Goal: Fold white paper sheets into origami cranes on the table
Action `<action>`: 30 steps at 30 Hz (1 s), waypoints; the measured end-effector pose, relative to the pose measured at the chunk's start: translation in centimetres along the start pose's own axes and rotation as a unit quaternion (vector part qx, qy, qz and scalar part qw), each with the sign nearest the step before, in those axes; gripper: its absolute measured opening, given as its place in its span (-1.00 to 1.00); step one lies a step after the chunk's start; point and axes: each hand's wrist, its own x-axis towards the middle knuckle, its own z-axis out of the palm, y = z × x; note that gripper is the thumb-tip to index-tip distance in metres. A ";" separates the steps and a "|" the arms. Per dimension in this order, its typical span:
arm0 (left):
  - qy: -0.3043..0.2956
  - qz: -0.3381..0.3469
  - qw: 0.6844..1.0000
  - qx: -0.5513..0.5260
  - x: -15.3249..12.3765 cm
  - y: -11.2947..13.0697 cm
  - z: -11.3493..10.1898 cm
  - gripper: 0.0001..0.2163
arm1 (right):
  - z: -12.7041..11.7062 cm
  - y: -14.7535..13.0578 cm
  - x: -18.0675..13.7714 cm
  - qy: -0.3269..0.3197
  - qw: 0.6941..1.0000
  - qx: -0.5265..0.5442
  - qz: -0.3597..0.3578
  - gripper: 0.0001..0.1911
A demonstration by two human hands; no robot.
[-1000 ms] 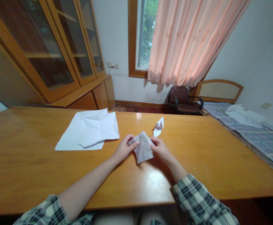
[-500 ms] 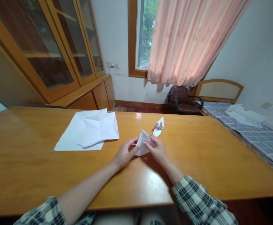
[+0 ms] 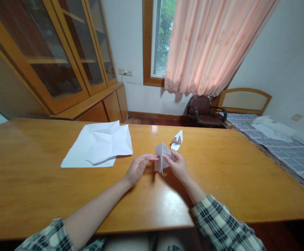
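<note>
A small white piece of folded paper (image 3: 161,160) stands on edge just above the table, its flaps spread apart and a pointed corner at the top. My right hand (image 3: 178,165) grips its right side, thumb in front and fingers behind. From the left, my left hand (image 3: 139,168) reaches in with fingers stretched out, the fingertips touching the left flap. Just beyond my right hand lies a small folded paper shape (image 3: 177,140), white with a greyish-brown middle.
White paper sheets (image 3: 107,143), the upper one creased, lie on the left of the wooden table (image 3: 219,181). Past the table are a glass-door cabinet (image 3: 70,52), a brown armchair (image 3: 200,108) by the pink curtain (image 3: 206,45), and a bed (image 3: 266,132) at the right.
The folded paper has turned, so its flaps now stand apart with an edge facing me. My left hand has loosened its pinch, its fingers now straight against the flap.
</note>
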 end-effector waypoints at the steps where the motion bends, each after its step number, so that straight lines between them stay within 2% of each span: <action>1: 0.001 0.015 1.000 0.023 0.0 0.0 0.0 -0.59 | -0.1 0.1 0.0 -0.004 1.000 0.027 0.014 -0.71; 3: 0.037 0.022 0.995 0.088 0.1 -0.2 -0.1 -0.71 | -0.2 0.3 0.1 -0.021 0.995 0.086 0.036 -0.67; 4: 0.065 0.017 0.991 0.116 0.2 -0.3 -0.1 -0.70 | -0.3 0.4 0.1 -0.032 0.992 0.112 0.046 -0.65; 6: 0.107 0.001 0.986 0.127 0.4 -0.7 -0.1 -0.45 | -0.4 0.5 0.0 -0.061 0.984 0.150 0.073 -0.63; 8: 0.093 -0.028 0.993 0.068 0.5 -1.0 -0.1 -0.27 | -0.4 0.5 0.0 -0.087 0.976 0.172 0.098 -0.62; 9: 0.065 -0.049 0.996 0.026 0.6 -1.2 -0.2 -0.27 | -0.4 0.5 0.0 -0.095 0.973 0.180 0.106 -0.62; 11: 0.008 -0.095 0.995 -0.038 0.8 -1.3 -0.2 -0.43 | -0.3 0.5 0.0 -0.102 0.970 0.190 0.113 -0.64; 13: -0.015 -0.129 0.990 -0.047 0.9 -1.4 -0.3 -0.59 | -0.2 0.5 0.1 -0.103 0.967 0.199 0.120 -0.64; 18: 0.038 -0.129 0.991 0.025 1.0 -1.6 -0.7 -0.70 | -0.5 0.9 0.6 -0.052 0.961 0.206 0.178 -0.53; 20: 0.049 -0.120 0.991 0.041 1.0 -1.7 -0.9 -0.71 | -0.9 1.0 0.6 -0.071 0.957 0.193 0.206 -0.48; 24: 0.055 -0.112 0.991 0.056 1.1 -1.8 -1.0 -0.73 | -1.4 1.0 0.7 -0.123 0.960 0.157 0.197 -0.59; 27: 0.071 -0.118 0.990 0.018 1.2 -1.9 -0.8 -0.68 | -1.4 1.2 0.7 -0.104 0.966 0.137 0.194 -0.60; 30: 0.086 -0.137 0.981 -0.109 1.3 -2.0 -0.3 -0.45 | -1.3 1.5 0.9 -0.067 0.969 0.142 0.192 -0.60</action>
